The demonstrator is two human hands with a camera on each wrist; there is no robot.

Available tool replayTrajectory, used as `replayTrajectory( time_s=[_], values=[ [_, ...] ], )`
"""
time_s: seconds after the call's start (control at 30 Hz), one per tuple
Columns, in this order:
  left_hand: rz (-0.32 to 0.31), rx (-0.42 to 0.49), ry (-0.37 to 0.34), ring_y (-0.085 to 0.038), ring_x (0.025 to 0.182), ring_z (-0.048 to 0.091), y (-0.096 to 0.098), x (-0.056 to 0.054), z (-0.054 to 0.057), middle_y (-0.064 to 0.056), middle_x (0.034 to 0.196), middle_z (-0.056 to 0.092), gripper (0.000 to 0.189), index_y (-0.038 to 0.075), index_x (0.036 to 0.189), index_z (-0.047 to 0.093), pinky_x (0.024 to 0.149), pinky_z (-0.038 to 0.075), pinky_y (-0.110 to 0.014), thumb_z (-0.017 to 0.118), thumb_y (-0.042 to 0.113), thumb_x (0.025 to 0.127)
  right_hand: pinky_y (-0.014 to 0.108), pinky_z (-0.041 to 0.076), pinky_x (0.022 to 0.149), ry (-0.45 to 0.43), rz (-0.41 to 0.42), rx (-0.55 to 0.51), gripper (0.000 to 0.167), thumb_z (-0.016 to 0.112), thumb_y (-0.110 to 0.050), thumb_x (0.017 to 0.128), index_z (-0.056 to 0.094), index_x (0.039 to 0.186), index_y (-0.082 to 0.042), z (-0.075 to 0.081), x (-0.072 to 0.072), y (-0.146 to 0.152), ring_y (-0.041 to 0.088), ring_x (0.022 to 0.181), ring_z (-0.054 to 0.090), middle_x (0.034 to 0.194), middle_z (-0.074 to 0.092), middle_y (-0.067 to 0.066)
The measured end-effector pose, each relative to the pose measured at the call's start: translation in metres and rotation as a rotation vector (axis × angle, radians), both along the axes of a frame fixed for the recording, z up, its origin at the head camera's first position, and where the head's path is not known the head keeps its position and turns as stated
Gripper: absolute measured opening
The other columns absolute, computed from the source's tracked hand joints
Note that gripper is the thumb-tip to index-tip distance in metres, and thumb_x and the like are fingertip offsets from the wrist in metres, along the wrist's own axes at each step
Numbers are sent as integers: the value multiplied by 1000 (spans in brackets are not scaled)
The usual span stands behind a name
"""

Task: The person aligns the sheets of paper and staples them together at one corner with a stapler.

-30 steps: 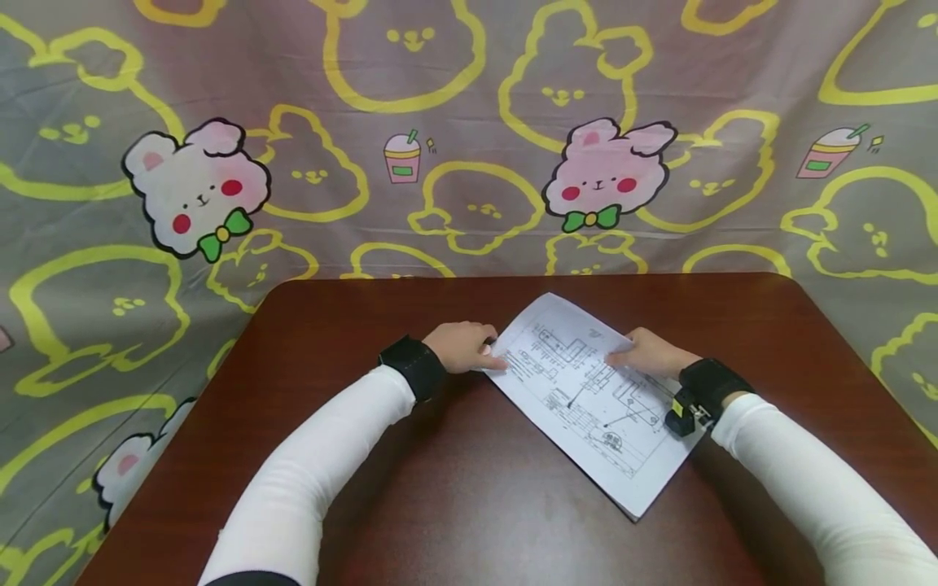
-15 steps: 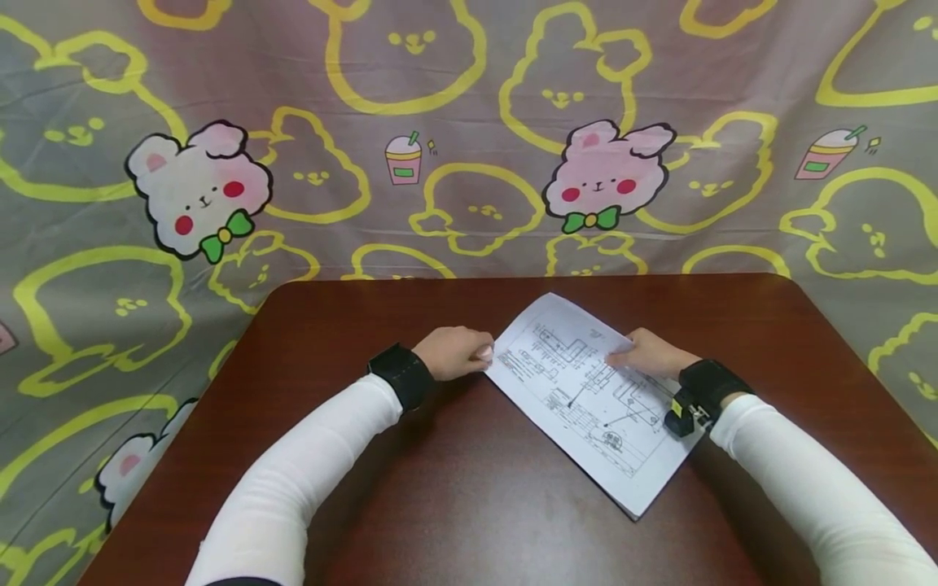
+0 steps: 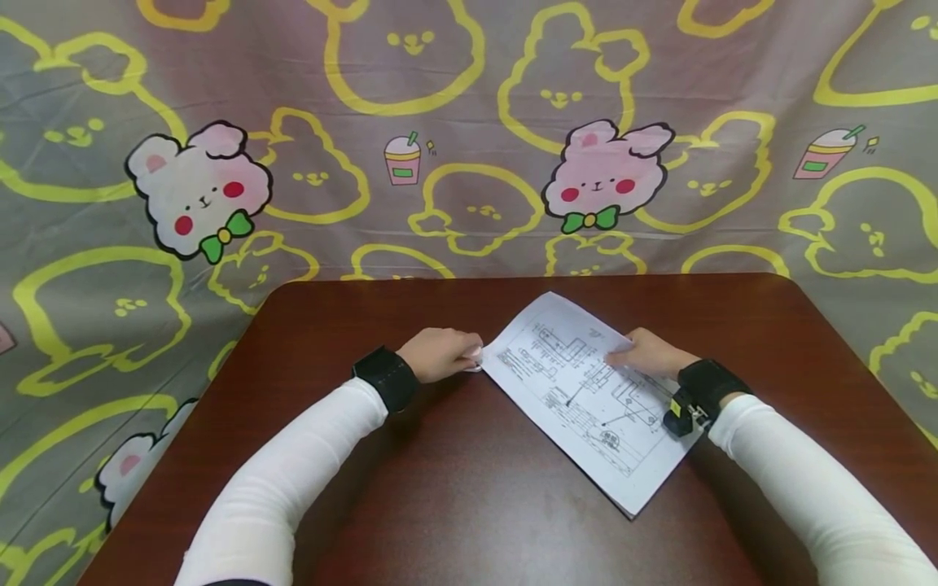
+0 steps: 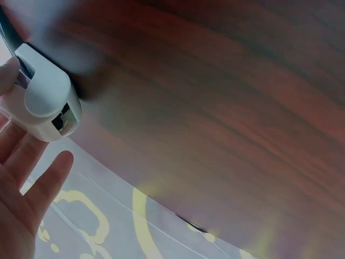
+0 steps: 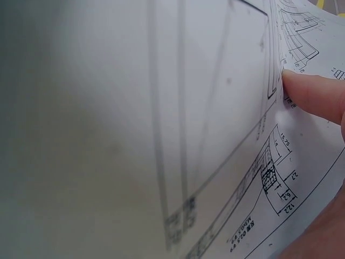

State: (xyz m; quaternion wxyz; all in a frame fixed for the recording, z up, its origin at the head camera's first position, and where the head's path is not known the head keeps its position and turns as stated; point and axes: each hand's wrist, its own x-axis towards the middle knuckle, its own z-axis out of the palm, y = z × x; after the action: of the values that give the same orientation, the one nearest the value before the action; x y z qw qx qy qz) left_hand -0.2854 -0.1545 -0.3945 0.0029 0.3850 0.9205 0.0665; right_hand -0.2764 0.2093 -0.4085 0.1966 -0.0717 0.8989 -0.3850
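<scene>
A stack of white paper printed with technical drawings lies slanted on the table, its upper part slightly curved up. My left hand is at the stack's left corner. It holds a small white stapler-like device, rounded at the end with a dark slot, pinched between thumb and fingers. In the head view the hand mostly hides this device, which sits right at the paper corner. My right hand grips the stack's right edge, thumb on the printed top sheet. Its other fingers are mostly hidden.
The dark brown wooden table has a rounded far edge. A grey curtain with yellow outlines and cartoon rabbits hangs behind and beside it. Black straps with cameras, such as the right wrist camera, sit on both wrists over white sleeves.
My left hand has drawn back to the left from over the paper corner, its fingers no longer lying across the sheet. The right hand and the stack have stayed nearly still.
</scene>
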Motion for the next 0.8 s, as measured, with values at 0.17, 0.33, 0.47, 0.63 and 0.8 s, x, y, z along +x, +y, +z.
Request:
replayTrajectory(
  time_s=[0.17,0.33,0.47,0.63,0.8],
  values=[
    [35,13,6,-15,70,54,-13,2,0,4,78,58,14,14,98,58,67,45,-30,70,20,91,36,54,63,-4,7,0,36,61,-20,95,61,119,7,0,-2,1,25,68,68,85,70,11],
    [85,25,14,-17,73,56,-26,4,3,1,84,62,19,11,105,61,70,48,-33,70,21,92,36,55,64,-1,12,-7,37,61,-21,95,60,120,7,-1,-2,2,25,68,68,85,70,10],
    [144,31,24,-19,75,57,-36,4,6,-3,87,65,25,8,111,62,72,50,-37,69,22,92,37,55,65,3,10,-15,38,62,-21,95,60,120,6,-2,-2,3,25,69,68,87,70,10],
    [234,-10,43,-20,76,61,-47,1,5,-6,89,68,32,5,115,62,72,52,-40,69,25,91,37,55,64,-2,15,-25,36,61,-21,96,61,120,6,-2,-2,3,25,68,68,86,70,10],
    [306,-42,55,-20,75,63,-57,-1,4,-6,87,69,36,5,115,62,70,53,-41,70,29,90,37,54,62,-11,18,-29,36,59,-20,97,60,121,6,-1,-3,3,25,68,68,85,70,10]
  ],
)
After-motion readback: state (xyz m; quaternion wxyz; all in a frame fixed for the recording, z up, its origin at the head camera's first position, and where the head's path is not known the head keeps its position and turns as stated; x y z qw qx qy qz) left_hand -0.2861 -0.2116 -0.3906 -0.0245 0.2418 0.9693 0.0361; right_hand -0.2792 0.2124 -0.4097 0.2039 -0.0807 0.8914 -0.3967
